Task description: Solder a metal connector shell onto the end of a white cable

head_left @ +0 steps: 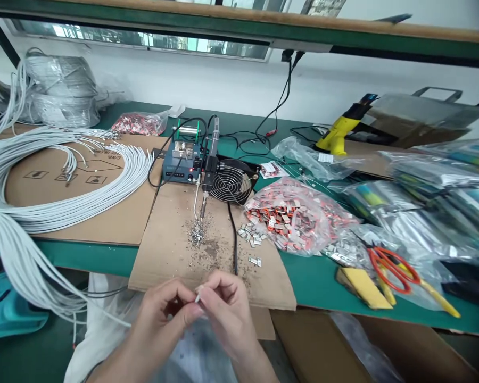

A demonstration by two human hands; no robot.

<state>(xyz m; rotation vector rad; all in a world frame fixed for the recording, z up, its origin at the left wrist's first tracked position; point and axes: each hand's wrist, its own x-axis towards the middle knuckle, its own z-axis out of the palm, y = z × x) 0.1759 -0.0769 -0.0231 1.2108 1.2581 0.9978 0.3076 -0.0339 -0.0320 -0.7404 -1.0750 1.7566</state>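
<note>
WIRE [198,298]: near side of iron [211,171], well apart | AXIS: short visible length, far end roughly toward iron | LEFT HAND [163,308]: fingertips pinch wire | RIGHT HAND [228,311]: fingertips pinch wire | NEARER TO IRON: neither hand clearly

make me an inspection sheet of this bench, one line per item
Surface: green bench with a speck-littered cardboard sheet
Job's things: small white piece, mostly hidden; blue soldering unit beyond
Clutter: bag of orange and silver pieces, orange-handled scissors, yellow sponge
Hands: left hand and right hand both pinch the white piece
Cables: coiled white cables at left; black cable crossing the cardboard
Surroundings: shelf overhead, white wall behind
</note>
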